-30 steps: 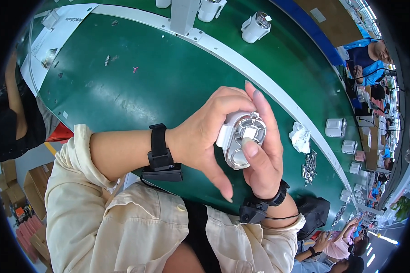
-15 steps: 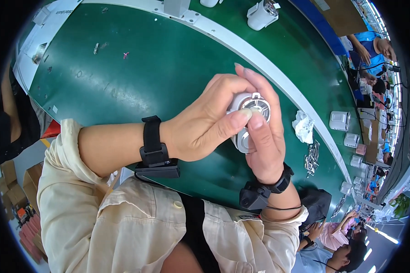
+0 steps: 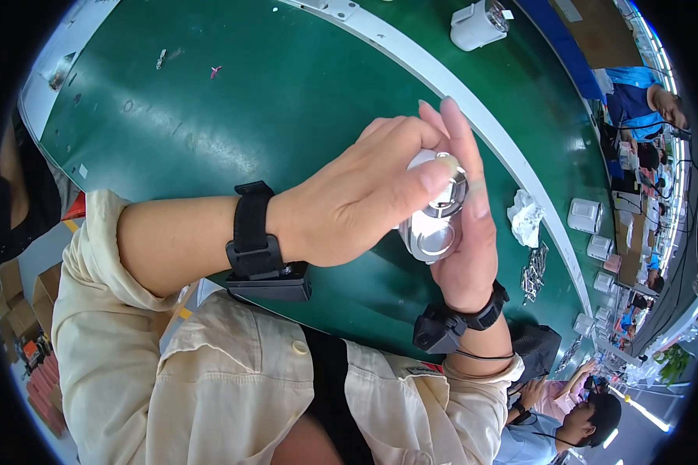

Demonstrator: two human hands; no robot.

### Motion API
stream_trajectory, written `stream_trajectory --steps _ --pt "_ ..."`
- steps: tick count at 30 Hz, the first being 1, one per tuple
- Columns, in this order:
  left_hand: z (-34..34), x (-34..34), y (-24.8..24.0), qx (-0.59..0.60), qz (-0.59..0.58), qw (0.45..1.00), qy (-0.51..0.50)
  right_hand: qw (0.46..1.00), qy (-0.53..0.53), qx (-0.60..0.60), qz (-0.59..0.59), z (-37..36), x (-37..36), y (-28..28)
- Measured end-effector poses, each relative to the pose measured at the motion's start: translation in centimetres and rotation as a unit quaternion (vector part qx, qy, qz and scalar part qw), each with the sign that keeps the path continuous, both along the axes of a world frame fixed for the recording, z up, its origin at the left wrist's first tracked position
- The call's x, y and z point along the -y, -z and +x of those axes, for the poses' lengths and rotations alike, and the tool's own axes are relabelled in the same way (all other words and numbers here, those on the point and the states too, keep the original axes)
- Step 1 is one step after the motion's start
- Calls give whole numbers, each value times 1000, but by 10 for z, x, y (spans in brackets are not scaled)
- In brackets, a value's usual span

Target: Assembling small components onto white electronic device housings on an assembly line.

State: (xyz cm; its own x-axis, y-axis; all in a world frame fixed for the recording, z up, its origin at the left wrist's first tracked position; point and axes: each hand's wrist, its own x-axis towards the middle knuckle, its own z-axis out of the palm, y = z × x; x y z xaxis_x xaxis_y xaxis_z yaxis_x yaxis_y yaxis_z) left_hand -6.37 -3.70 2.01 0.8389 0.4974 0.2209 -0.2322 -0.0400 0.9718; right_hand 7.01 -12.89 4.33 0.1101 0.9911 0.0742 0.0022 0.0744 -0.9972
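Small white plastic device with round shiny metal parts (image 3: 434,217) is held up between both hands above the green work surface (image 3: 233,116). Left hand (image 3: 357,198) grips it from the left, fingers curled over top; right hand (image 3: 465,232) clamps it from behind. Crumpled white cloth (image 3: 526,217) and pile of metal screws (image 3: 533,271) lie just right of the right hand.

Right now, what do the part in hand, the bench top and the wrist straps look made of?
Small round silver part: looks like polished metal with bright mirror-like glints, though plated plastic is possible. Green bench top: smooth mat, probably rubber or vinyl, with a soft sheen. Black wrist straps: matte woven fabric, it seems, each carrying a hard black plastic-looking block.
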Motion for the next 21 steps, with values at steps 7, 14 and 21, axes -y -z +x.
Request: stream_trajectory --steps 7,14,21 --pt "1 1 4 -27 -87 995 39 996 72 16 -48 -4 0 10" --pt "2 1 3 -6 -148 987 55 993 83 63 -54 -3 2 14" --pt "-2 2 2 -28 -175 982 58 988 106 109 -5 -12 -1 13"
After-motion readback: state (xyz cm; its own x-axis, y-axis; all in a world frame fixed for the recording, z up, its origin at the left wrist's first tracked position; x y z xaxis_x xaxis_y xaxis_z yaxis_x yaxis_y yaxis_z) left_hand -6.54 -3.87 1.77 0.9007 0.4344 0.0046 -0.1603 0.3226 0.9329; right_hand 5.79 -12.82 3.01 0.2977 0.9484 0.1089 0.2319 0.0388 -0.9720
